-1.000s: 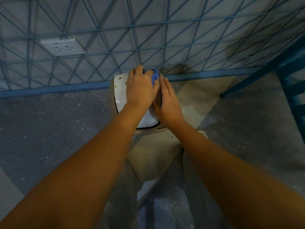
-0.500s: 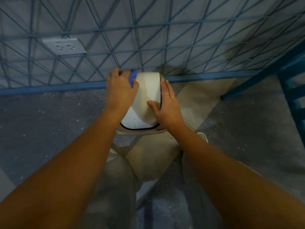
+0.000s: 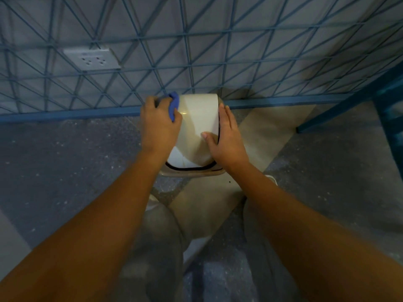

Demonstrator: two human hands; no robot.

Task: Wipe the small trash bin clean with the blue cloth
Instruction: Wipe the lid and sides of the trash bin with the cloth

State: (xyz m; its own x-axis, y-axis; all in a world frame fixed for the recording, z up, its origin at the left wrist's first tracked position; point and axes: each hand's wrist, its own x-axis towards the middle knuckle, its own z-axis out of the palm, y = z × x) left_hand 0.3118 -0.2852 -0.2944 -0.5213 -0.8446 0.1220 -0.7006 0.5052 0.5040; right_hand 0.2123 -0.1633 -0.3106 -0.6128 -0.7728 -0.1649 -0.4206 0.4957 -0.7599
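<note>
Trash bin (image 3: 196, 118) stands on floor (image 3: 65, 160) at wall (image 3: 239, 51), top's long axis running toward the wall. Left hand (image 3: 160, 127) grips blue cloth (image 3: 174, 105) against its left side; right hand (image 3: 226, 142) rests flat, fingers straight, on its right.

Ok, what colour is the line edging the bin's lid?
The line is black, against the white lid; head view.

One bin (image 3: 197, 127), one cloth (image 3: 174, 103), one socket (image 3: 92, 59)
</note>
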